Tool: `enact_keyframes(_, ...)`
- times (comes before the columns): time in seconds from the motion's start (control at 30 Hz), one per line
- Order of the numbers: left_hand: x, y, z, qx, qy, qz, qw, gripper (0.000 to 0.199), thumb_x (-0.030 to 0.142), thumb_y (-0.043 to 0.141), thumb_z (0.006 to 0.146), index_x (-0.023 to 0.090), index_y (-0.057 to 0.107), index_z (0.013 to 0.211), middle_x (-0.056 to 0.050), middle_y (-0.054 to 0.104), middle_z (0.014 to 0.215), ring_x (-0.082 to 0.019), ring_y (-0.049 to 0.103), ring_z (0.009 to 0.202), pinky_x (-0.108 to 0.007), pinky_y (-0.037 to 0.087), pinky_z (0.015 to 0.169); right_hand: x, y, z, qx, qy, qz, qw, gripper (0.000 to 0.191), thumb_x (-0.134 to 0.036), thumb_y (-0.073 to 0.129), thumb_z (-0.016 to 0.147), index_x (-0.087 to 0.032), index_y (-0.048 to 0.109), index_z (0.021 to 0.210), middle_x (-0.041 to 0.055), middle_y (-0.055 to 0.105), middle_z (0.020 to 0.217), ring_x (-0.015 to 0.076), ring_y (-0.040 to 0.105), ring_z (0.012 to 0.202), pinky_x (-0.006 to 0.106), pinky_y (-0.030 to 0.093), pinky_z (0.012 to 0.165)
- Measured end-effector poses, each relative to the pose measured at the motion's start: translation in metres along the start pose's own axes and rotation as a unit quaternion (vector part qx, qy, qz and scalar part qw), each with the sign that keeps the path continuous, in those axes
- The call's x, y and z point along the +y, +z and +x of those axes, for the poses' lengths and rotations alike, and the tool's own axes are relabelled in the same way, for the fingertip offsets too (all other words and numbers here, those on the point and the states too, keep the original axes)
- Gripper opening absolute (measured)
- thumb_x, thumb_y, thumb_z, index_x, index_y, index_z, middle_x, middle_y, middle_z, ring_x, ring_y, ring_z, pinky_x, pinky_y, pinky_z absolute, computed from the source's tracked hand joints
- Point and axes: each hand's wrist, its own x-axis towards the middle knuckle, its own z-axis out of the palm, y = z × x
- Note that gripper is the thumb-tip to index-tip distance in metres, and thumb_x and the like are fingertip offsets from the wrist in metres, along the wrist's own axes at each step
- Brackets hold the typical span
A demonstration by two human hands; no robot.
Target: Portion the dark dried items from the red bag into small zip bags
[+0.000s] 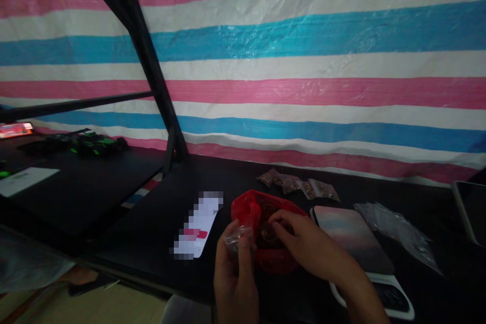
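Observation:
My left hand (236,276) is closed on a small clear plastic bag (239,237), held upright by its top edge. Right beside it an opened red plastic bag (275,261) contains small brownish pieces (267,208), too dark to make out. The fingers of my right hand (292,230) reach into this red bag. They are pinched together over the pieces, and whatever lies between the fingertips is hidden. Behind the red bag, several small clear bags with brownish contents (299,184) lie in a row.
A white scale with a metal plate (353,238) stands to the right, partly under my right forearm. Flat clear bags (398,230) lie beyond it. To the left is a lit phone (201,225). A black metal frame (152,71) rises before a striped sheet (304,66).

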Motion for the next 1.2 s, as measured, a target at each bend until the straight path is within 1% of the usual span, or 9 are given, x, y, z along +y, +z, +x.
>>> enact_keyframes(0.13,0.001,-0.002,0.001,-0.035,0.101,0.111,0.988,0.051,0.048,0.074,0.094,0.025,0.065,0.139,-0.011,0.074,0.136,-0.030,0.071,0.125,-0.043,0.060,0.105,0.000,-0.010,0.003,0.046,-0.004,0.068,0.997,0.023,-0.034,0.056,0.102,-0.024,0.075,0.106,0.0037,0.082,0.098,0.0223,0.077,0.093,0.034,0.057,0.080)
enact_keyframes(0.27,0.000,0.005,0.002,-0.099,0.108,0.148,0.978,0.056,0.039,0.077,0.090,0.027,0.063,0.143,-0.011,0.070,0.146,-0.032,0.067,0.134,-0.048,0.058,0.110,-0.007,-0.015,0.002,0.124,0.008,0.131,0.984,0.029,-0.042,0.061,0.097,-0.023,0.069,0.117,0.0057,0.081,0.099,0.0238,0.078,0.089,0.035,0.060,0.076)
enact_keyframes(0.33,0.002,0.011,0.002,-0.105,0.097,0.139,0.980,0.060,0.034,0.077,0.087,0.027,0.062,0.145,-0.012,0.068,0.148,-0.033,0.066,0.136,-0.051,0.056,0.112,-0.012,-0.014,-0.001,0.138,-0.005,0.128,0.982,0.032,-0.041,0.065,0.094,-0.024,0.069,0.120,0.0055,0.081,0.102,0.0240,0.078,0.091,0.036,0.061,0.079)
enact_keyframes(0.6,0.011,0.029,0.004,-0.072,0.098,0.093,0.988,0.059,0.034,0.074,0.083,0.025,0.062,0.140,-0.013,0.069,0.145,-0.033,0.067,0.134,-0.051,0.055,0.111,-0.032,-0.003,-0.006,0.135,-0.050,0.061,0.988,0.046,-0.019,0.075,0.083,-0.032,0.071,0.127,0.0014,0.077,0.128,0.0242,0.072,0.117,0.044,0.052,0.110)
enact_keyframes(0.73,0.008,0.030,0.006,-0.064,0.093,0.092,0.989,0.059,0.036,0.076,0.083,0.025,0.062,0.140,-0.013,0.068,0.144,-0.033,0.067,0.133,-0.053,0.052,0.114,-0.031,-0.005,-0.002,0.180,-0.069,0.068,0.979,0.048,-0.021,0.073,0.086,-0.030,0.068,0.132,0.0037,0.076,0.130,0.0235,0.073,0.114,0.043,0.055,0.107)
enact_keyframes(0.83,0.007,0.030,0.008,-0.063,0.074,0.066,0.993,0.060,0.038,0.078,0.085,0.026,0.060,0.141,-0.012,0.068,0.145,-0.032,0.067,0.131,-0.052,0.053,0.113,-0.020,-0.006,0.002,0.220,-0.042,0.061,0.973,0.047,-0.028,0.071,0.091,-0.027,0.063,0.137,0.0058,0.078,0.117,0.0240,0.075,0.103,0.042,0.059,0.097)
enact_keyframes(0.9,0.010,0.028,0.009,-0.054,0.070,0.054,0.995,0.060,0.041,0.077,0.086,0.027,0.059,0.141,-0.012,0.068,0.145,-0.032,0.067,0.132,-0.051,0.053,0.113,-0.010,-0.002,0.005,0.205,-0.011,0.034,0.978,0.043,-0.028,0.069,0.093,-0.025,0.064,0.135,0.0062,0.079,0.111,0.0251,0.076,0.100,0.043,0.059,0.094)
enact_keyframes(1.0,0.014,0.020,0.005,-0.007,0.077,0.074,0.994,0.060,0.047,0.076,0.088,0.027,0.059,0.141,-0.011,0.069,0.142,-0.032,0.067,0.131,-0.050,0.053,0.112,0.003,0.009,0.011,0.165,0.012,-0.042,0.985,0.035,-0.019,0.069,0.091,-0.024,0.069,0.126,0.0084,0.079,0.122,0.0282,0.074,0.113,0.046,0.055,0.102)
enact_keyframes(1.2,0.003,0.005,-0.027,0.085,0.099,0.098,0.987,0.062,0.062,0.075,0.088,0.024,0.061,0.134,-0.010,0.074,0.127,-0.028,0.074,0.114,-0.040,0.060,0.098,0.013,0.019,0.016,0.126,0.004,-0.168,0.978,0.034,-0.005,0.066,0.086,-0.022,0.075,0.114,0.0098,0.078,0.125,0.0312,0.070,0.123,0.047,0.050,0.109)
